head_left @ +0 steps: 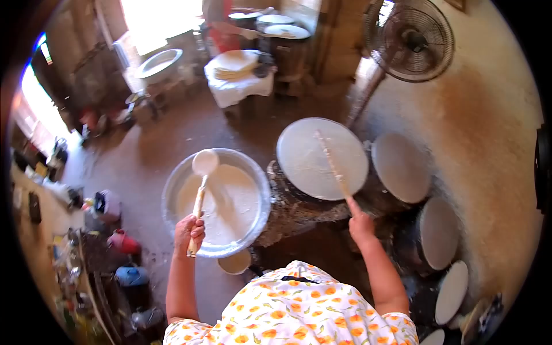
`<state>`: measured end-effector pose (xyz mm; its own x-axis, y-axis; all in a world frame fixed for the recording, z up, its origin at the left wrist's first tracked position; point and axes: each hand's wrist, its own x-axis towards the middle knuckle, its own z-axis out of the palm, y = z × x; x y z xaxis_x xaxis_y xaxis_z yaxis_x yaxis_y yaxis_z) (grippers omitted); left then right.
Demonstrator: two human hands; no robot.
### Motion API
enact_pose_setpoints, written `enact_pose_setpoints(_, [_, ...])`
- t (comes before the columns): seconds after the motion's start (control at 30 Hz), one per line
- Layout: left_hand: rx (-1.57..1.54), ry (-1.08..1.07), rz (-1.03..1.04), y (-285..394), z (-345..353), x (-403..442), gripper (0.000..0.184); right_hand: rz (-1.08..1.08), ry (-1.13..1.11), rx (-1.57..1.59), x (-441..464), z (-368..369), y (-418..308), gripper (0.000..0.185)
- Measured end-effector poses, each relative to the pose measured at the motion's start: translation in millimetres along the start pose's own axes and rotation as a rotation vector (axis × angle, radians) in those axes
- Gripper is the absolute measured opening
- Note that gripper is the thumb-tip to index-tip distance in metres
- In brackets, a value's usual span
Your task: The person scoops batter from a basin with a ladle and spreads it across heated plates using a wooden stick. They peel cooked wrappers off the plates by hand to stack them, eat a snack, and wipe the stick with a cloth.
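Observation:
Closed round a wooden handle, my left hand (pixel 188 233) holds up a ladle (pixel 205 163) over the large metal basin (pixel 263 190) of pale batter (pixel 224 201). The ladle's round bowl is near the basin's far rim. My right hand (pixel 361 225) grips a long thin stick (pixel 332 162), which reaches over a round griddle (pixel 299 155) covered with a pale layer. Whether the stick's tip touches the layer cannot be made out.
Round plates (pixel 401 167) line the right wall, below a standing fan (pixel 411 40). A stack of flat rounds (pixel 234 64) sits on a cloth-covered stand at the back. Another person's arm (pixel 236 30) shows there. Buckets (pixel 131 276) stand at left.

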<state>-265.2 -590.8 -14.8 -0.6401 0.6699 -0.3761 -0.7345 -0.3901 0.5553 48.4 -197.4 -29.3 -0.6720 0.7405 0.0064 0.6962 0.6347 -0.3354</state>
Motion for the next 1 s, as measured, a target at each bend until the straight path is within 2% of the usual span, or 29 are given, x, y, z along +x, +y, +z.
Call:
enact_pose_setpoints(0.07, [0.063, -0.017, 0.078, 15, 34, -34, 0.026, 0.009, -0.045, 0.016, 23, 5, -5, 0.061])
enact_pose_setpoints(0.1, [0.126, -0.018, 0.12, 22, 50, -49, 0.027, -0.044, -0.069, 0.156, 24, 9, -8, 0.062])
enact_pose_setpoints(0.17, [0.159, -0.008, 0.201, 40, 77, -78, 0.027, -0.11, -0.098, 0.226, 15, 2, -21, 0.062])
enact_pose_setpoints(0.27, [0.371, -0.04, 0.364, 69, 120, -115, 0.025, -0.211, -0.032, 0.414, 0, 4, -13, 0.059])
enact_pose_setpoints(0.37, [0.539, 0.04, 0.517, 83, 153, -138, 0.027, -0.182, 0.006, 0.429, -12, 10, -11, 0.06])
enact_pose_setpoints(0.4, [0.554, 0.117, 0.528, 80, 156, -139, 0.021, -0.167, 0.002, 0.424, -14, 10, -12, 0.061])
enact_pose_setpoints(0.43, [0.555, 0.122, 0.529, 76, 152, -139, 0.021, -0.169, -0.002, 0.425, -15, 10, -14, 0.061])
enact_pose_setpoints(0.53, [0.608, 0.282, 0.35, 47, 111, -121, 0.014, -0.228, 0.063, 0.467, -22, 12, -19, 0.061])
enact_pose_setpoints(0.6, [0.391, 0.293, 0.199, 22, 69, -106, 0.014, -0.159, -0.079, 0.407, -24, 8, -22, 0.061])
enact_pose_setpoints(0.7, [0.204, 0.516, -0.025, -13, 2, -86, 0.012, -0.113, -0.15, 0.452, -29, 2, -30, 0.061])
enact_pose_setpoints(0.73, [0.196, 0.52, -0.029, -17, -1, -91, 0.012, -0.147, -0.117, 0.461, -29, 3, -32, 0.062])
enact_pose_setpoints(0.83, [0.175, 0.505, -0.043, -14, -2, -109, 0.013, -0.188, -0.091, 0.5, -29, 14, -31, 0.061])
enact_pose_setpoints(0.93, [0.072, 0.191, 0.096, 15, 24, -141, 0.02, -0.165, -0.111, 0.466, -30, 11, -44, 0.061])
enact_pose_setpoints(1.0, [0.094, 0.182, 0.125, 18, 22, -136, 0.023, -0.193, -0.097, 0.466, -29, 14, -52, 0.061])
